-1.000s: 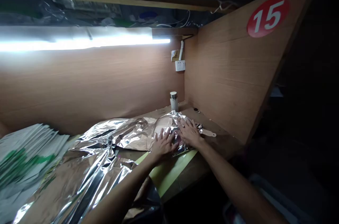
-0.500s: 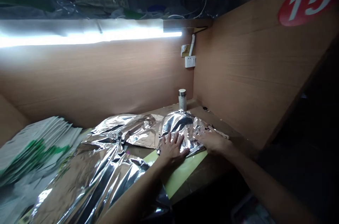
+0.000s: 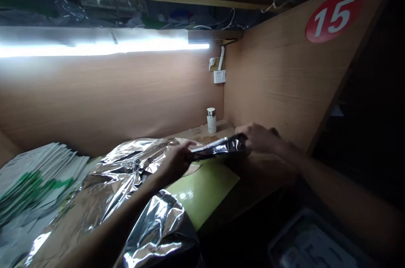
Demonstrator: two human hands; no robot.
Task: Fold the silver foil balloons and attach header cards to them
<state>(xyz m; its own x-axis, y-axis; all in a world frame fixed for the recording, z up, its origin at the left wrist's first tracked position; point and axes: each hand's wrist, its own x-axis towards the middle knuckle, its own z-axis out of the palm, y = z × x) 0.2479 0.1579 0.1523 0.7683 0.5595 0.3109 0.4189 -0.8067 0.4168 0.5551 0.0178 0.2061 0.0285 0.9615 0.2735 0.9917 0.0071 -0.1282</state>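
Observation:
A folded silver foil bag (image 3: 220,146) is stretched between my two hands, raised above a yellow-green sheet (image 3: 205,185). My left hand (image 3: 177,158) is closed on the bag's left end. At the right end my right hand (image 3: 257,138) grips it, slightly blurred by motion. The bag is seen nearly edge-on, so its far face is hidden. Larger crumpled foil sheets (image 3: 104,192) lie to the left, partly under my left forearm. Another shiny foil piece (image 3: 158,226) bulges at the table's front edge.
Stacked papers with green markings (image 3: 41,175) lie at the far left. A white bottle with a metal cap (image 3: 211,121) stands in the back corner below a wall socket (image 3: 219,76). A side panel (image 3: 278,82) bounds the right. A clear-lidded box (image 3: 313,242) sits low at front right.
Both hands were lying flat on the foil bag; now they grip its ends and hold it lifted. More of the yellow-green sheet shows beneath. The camera view has shifted slightly.

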